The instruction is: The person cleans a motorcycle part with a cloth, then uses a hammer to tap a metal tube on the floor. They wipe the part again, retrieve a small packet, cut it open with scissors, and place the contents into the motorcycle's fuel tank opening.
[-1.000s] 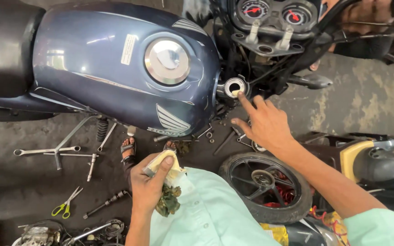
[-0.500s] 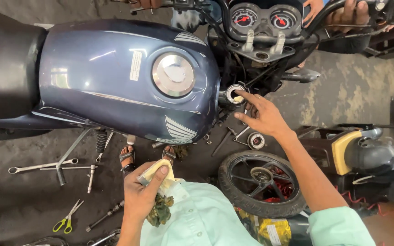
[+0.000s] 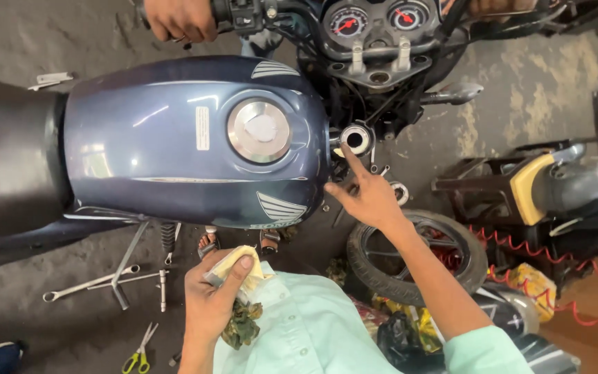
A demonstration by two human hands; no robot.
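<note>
The right hand (image 3: 368, 197) has moved in over the last second: its forefinger, which earlier hovered just short of the steering-stem opening (image 3: 356, 138) in front of the blue fuel tank (image 3: 195, 142), now rests its tip on the rim of that round metal race, the other fingers loosely spread and holding nothing. The opening sits between the tank's front edge and the instrument cluster (image 3: 375, 21), beneath the handlebar clamp. The left hand (image 3: 212, 298) has kept its place low by the chest, closed around a yellowish rag (image 3: 233, 266) with a dark, greasy wad hanging under it. That suggests the finger is working inside the bearing seat while the rag waits. Another person's hand (image 3: 178, 17) grips the handlebar. Spanners (image 3: 95, 282) and scissors (image 3: 138, 350) lie on the floor.
</note>
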